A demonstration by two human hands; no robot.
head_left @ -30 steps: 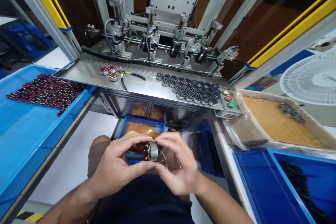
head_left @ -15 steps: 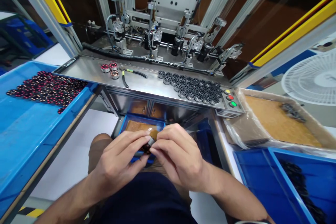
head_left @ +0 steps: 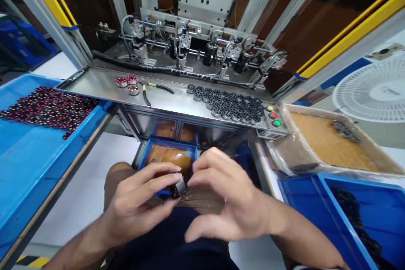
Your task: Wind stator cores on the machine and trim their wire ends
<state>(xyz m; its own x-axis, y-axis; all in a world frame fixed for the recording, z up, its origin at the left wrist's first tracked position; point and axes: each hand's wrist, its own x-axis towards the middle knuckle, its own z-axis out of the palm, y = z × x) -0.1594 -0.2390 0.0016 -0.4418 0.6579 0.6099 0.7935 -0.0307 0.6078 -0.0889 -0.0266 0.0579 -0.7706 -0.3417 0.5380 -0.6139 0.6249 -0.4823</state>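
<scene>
Over my lap, my left hand (head_left: 139, 202) pinches a small wound stator (head_left: 179, 187), copper coils with a silver ring, between thumb and fingers. My right hand (head_left: 224, 200) sits just to its right, fingers curled and partly blurred, fingertips touching the stator's right side. Thin copper wire strands trail from the part below my right fingers. Behind the hands lies a small blue bin (head_left: 167, 158) with a brown lining.
A steel shelf (head_left: 177, 103) carries several dark stators (head_left: 228, 105), pliers (head_left: 148, 90) and three wound stators (head_left: 128, 84). Winding machine (head_left: 196, 50) behind. Left blue tray (head_left: 28, 152) holds red-wound parts (head_left: 50, 107). At right: cardboard box (head_left: 332, 143), blue bins (head_left: 348, 215), white fan (head_left: 373, 93).
The stator has turned in my fingers and dropped slightly. My right hand has loosened from a tight pinch, its fingers spreading lower and to the right. The view has tilted a little.
</scene>
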